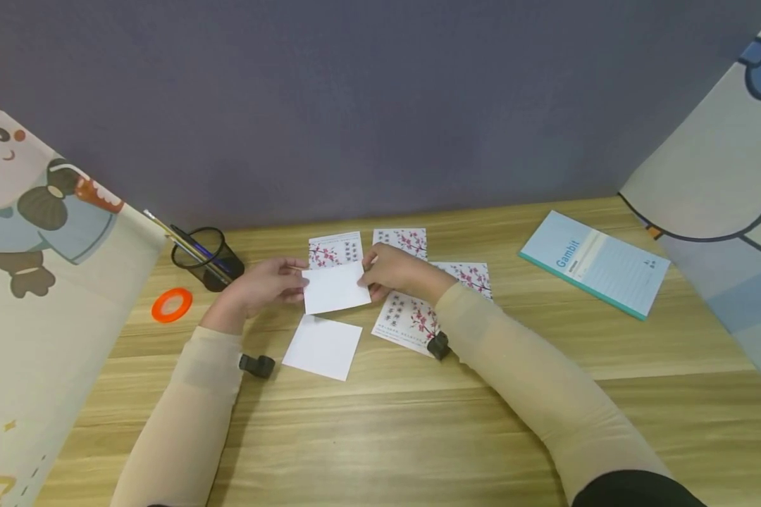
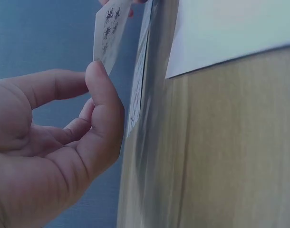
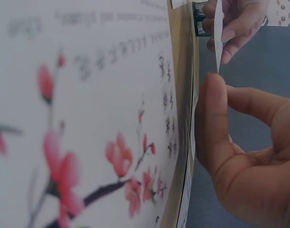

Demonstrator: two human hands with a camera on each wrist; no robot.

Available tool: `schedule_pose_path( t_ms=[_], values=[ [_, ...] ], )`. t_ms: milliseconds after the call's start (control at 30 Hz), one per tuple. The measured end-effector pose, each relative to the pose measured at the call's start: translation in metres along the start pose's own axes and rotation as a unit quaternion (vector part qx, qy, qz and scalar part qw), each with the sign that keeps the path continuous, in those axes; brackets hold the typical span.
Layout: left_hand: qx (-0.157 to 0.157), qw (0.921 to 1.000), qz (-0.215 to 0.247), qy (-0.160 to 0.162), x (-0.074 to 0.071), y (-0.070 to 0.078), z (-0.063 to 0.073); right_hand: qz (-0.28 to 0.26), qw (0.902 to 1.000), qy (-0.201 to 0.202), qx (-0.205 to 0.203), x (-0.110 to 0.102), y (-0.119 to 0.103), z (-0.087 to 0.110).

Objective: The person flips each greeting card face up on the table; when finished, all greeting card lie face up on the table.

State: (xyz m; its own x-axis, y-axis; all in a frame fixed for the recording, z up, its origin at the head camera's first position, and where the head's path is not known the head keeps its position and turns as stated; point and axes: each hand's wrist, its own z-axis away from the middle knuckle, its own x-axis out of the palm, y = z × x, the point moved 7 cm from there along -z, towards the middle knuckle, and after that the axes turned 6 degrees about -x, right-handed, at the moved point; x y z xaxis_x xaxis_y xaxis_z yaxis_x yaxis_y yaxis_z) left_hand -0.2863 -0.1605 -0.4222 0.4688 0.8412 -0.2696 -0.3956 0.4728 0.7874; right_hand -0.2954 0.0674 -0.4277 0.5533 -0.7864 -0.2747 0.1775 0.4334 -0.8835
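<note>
You've got the small white rectangular paper card (image 1: pixel 337 288) up over the worktop, left of the middle and toward the back edge, plain side facing you; the left wrist view catches lettering on the other face. Your left hand (image 1: pixel 263 285) pinches its left end, and your right hand (image 1: pixel 402 273) pinches the right end, thumb and fingers on both. My guess is that end-to-end hold is to keep thin paper flat and level.

Just in front of it lies a plain white paper card (image 1: pixel 323 348), a bit crooked. Around your right hand there are four white cards with pink blossom and dark writing: a back-left one (image 1: pixel 335 248) partly hidden by the held card, a back-middle one (image 1: pixel 406 241), a right-hand one (image 1: pixel 472 276) and a front one (image 1: pixel 406 320). Your right forearm crosses over a couple of those, so watch the corners.

Toward the back-left corner of the wood-grain worktop (image 1: pixel 342 443) is a black mesh pen cup (image 1: pixel 228 264), with a flat orange ring (image 1: pixel 172 305) by the left edge. A pale blue notebook (image 1: pixel 596 264) sits toward the back-right corner. The grey-blue partition (image 1: pixel 380 105) blocks the back edge, so your roomiest direction looks like the front edge, tbh.
</note>
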Motion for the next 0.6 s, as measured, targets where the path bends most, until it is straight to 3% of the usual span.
schedule_pose_path(
  t_ms=[167,333,600],
  values=[
    [0.002,1.0000,-0.003,-0.007,0.000,0.005,0.001,-0.017,0.9998,0.010,-0.001,-0.004,-0.004,0.003],
    [0.005,1.0000,0.000,-0.006,0.000,0.014,0.005,0.014,0.9994,0.010,-0.031,-0.012,-0.013,0.007],
    [0.035,0.9988,-0.009,0.032,-0.002,0.033,0.016,0.021,0.9971,0.028,-0.068,-0.025,-0.023,0.011]
  ],
)
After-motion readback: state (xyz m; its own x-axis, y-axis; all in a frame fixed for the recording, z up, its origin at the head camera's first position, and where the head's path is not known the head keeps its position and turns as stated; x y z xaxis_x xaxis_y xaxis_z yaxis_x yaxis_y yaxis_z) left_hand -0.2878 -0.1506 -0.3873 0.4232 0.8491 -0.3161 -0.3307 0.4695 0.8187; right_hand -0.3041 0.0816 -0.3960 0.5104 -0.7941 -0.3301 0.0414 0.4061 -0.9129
